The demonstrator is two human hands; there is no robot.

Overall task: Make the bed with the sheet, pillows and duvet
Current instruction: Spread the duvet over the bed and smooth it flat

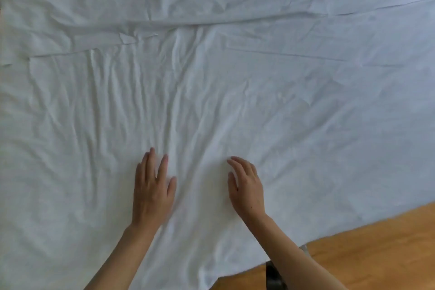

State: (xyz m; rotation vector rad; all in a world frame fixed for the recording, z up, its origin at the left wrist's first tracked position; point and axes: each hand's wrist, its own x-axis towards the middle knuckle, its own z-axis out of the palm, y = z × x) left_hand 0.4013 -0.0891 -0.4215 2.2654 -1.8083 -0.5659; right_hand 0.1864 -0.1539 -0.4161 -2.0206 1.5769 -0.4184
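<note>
Head view, looking down over a white sheet (235,77) spread across the bed, filling nearly the whole frame. Left hand (153,192) flat, palm down on the sheet, fingers (162,165) straight and slightly spread, pointing away toward the far side; nothing gripped. Right hand (247,189) just to its right, also palm down, fingers (237,162) relaxed and gently bent, angled up and to the left, tips on the cloth; nothing gripped either. Hands near each other but apart, a strip of wrinkled cloth between them, both close to the near edge. Bare forearms entering from the bottom.

Sheet heavily creased: long ridges fanning away from the hands toward the far side, strongest up and left of the left hand. Farther off, a long fold or overlapping edge (211,22) crossing the frame left to right, rising slightly toward the right. Sheet's long axis: cannot tell, ends out of frame. Near edge running diagonally at lower right, over a wooden floor (376,254). Small dark object (273,275) on the floor beside the right forearm, unclear what.
</note>
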